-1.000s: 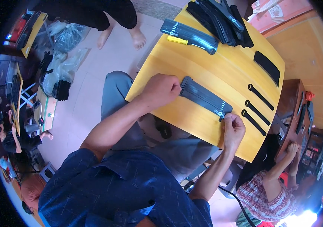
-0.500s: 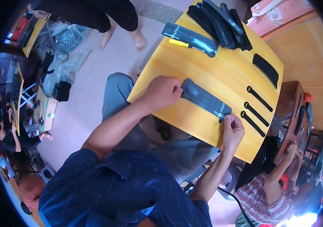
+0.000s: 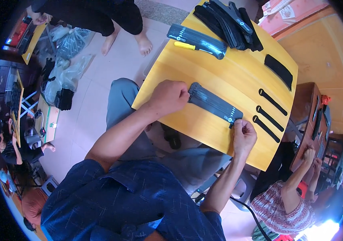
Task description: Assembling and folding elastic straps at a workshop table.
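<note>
A flat packet of black straps (image 3: 215, 103) lies slantwise on the yellow table (image 3: 171, 120), with white print at its right end. My left hand (image 3: 169, 96) is closed in a fist against the packet's left end; what its fingers hold is hidden. At the lower right corner my right hand (image 3: 244, 136) pinches the packet's edge between thumb and finger, beside a small black tab. Three single black straps (image 3: 273, 102) with looped ends lie to the right. Farther off is a second shiny packet (image 3: 203, 40) with a yellow-handled tool (image 3: 185, 45) on it.
A heap of black straps (image 3: 223, 24) covers the table's far end, and a wide black strip (image 3: 279, 71) lies near its right edge. A person stands barefoot (image 3: 143, 43) beyond the left side. Another person's hands (image 3: 312, 158) work at a brown table on the right. Plastic bags (image 3: 73, 40) lie at left.
The view has shifted slightly, so the table and everything on it sit a little farther left. My right thumb and finger have shifted slightly at the packet's corner. My left fist looks the same.
</note>
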`<state>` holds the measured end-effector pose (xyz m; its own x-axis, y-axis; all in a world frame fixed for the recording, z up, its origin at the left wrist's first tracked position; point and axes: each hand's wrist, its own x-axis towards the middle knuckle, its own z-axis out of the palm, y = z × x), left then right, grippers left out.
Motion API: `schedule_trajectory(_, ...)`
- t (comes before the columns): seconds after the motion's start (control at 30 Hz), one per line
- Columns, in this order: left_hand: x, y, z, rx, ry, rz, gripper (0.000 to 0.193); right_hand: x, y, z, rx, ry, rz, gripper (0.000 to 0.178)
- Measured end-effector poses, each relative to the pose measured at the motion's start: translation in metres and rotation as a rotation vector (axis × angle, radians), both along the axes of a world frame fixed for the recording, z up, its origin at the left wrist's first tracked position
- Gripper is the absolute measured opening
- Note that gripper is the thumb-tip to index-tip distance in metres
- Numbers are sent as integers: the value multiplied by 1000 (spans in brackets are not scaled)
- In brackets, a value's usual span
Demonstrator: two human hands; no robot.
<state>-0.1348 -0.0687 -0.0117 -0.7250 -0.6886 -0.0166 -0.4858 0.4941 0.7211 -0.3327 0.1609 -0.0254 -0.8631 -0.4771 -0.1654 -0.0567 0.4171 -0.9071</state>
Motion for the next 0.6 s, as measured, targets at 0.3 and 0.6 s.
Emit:
schedule_trajectory(0.3,-2,1,-1,-12,-4,-5,15,1,-2,-1,1,107,12,13)
schedule_trajectory(0.6,-3,0,-1,5,-47,27,13,0,-3,-4,62,157,-3,14)
